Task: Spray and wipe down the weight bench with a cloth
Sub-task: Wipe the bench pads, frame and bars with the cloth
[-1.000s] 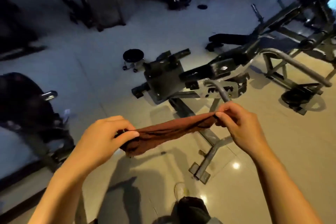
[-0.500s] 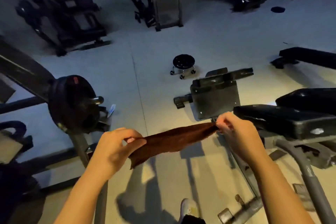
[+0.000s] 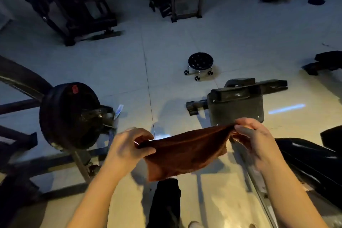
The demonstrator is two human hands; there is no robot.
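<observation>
Both hands hold a rust-brown cloth (image 3: 187, 151) stretched out in the air above the tiled floor (image 3: 166, 46), in front of the person's body. The left hand (image 3: 127, 146) pinches the cloth's left edge, its grip clenched on the fabric. The right hand (image 3: 253, 139) grasps the right corner between thumb and curled fingers, held slightly higher, so the cloth slopes and its lower edge hangs loose. The black padded weight bench (image 3: 311, 155) lies at lower right, just beside the right forearm. A weight plate (image 3: 70, 114) on a bar sits to the left, and a small wheeled stool (image 3: 200, 62) stands farther off.
</observation>
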